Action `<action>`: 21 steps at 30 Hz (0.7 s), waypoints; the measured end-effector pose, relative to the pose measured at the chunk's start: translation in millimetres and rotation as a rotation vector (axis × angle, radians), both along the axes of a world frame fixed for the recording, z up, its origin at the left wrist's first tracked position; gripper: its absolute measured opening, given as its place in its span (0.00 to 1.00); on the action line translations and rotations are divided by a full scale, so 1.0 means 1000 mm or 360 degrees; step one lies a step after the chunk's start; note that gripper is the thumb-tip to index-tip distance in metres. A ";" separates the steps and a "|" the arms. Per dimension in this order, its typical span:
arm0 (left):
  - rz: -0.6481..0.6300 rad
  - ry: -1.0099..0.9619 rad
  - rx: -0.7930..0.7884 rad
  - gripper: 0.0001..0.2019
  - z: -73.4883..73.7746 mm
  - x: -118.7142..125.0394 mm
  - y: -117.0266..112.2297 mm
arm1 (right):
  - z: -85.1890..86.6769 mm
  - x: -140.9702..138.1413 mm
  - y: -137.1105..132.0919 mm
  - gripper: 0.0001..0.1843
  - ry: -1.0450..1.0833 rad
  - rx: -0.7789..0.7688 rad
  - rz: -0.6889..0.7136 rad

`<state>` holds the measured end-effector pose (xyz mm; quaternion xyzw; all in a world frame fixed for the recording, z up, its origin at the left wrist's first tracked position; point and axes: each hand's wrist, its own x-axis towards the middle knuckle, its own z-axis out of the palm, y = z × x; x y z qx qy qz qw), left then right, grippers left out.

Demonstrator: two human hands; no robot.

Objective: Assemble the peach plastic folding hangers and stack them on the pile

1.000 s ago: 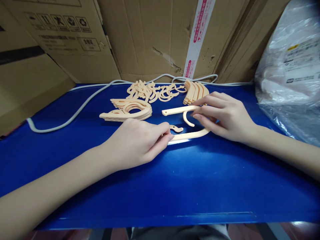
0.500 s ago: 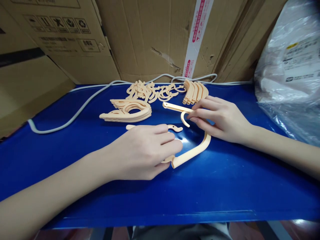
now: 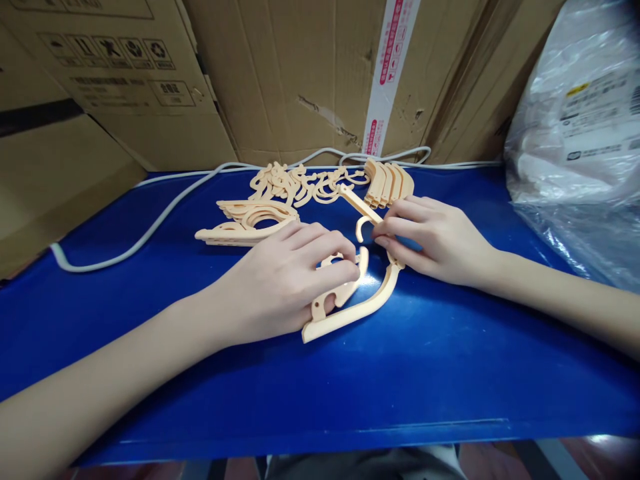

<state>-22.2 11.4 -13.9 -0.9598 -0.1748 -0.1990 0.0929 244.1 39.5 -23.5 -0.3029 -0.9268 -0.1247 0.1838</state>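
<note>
1. Right hand (image 3: 433, 233): narrow grip at the fingertips. Straight bar (image 3: 361, 205) and hook (image 3: 361, 230) are held there, above the blue surface (image 3: 350, 393).
2. Left hand (image 3: 295, 280): fingers are curled around a small cream part (image 3: 349, 292), just behind the long curved bar (image 3: 357, 313). Grip reads as narrow.
3. Change over the last half second: the straight bar's free end is tipped further away from the body, and the curved bar's near end is swung to the left. The loose end that was visible left of the left hand is no longer seen there.
4. Meaning, as a judgement: the held pieces are being turned together so the curved bar and small part can be lined up. No finished joint can be confirmed.
5. Spares are left at the back: nested stack (image 3: 235, 236), heap of small parts (image 3: 280, 180), row of curved bars (image 3: 385, 181).
6. Hidden: the link between straight and curved bars is mostly covered by right-hand fingers. The small part is partly covered by left-hand fingers; whether one piece or several are held there can't be judged.
</note>
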 end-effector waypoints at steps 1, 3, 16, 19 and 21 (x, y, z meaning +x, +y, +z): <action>0.0001 0.0014 -0.0017 0.07 0.000 0.000 0.000 | 0.000 0.000 0.000 0.14 -0.0001 -0.0010 -0.0004; 0.0009 0.0040 -0.0053 0.06 0.000 0.000 0.001 | 0.000 0.000 0.000 0.14 0.0001 -0.0025 -0.0011; 0.0014 0.0033 -0.0115 0.09 0.002 0.002 -0.001 | -0.001 0.000 0.000 0.15 -0.0004 -0.0012 -0.0026; 0.0014 0.0047 -0.0156 0.11 0.004 0.001 -0.002 | -0.001 0.001 0.001 0.15 -0.0004 -0.0016 -0.0025; -0.0019 0.0056 -0.0236 0.12 0.005 0.000 -0.003 | -0.001 0.001 0.001 0.15 -0.0003 -0.0022 -0.0030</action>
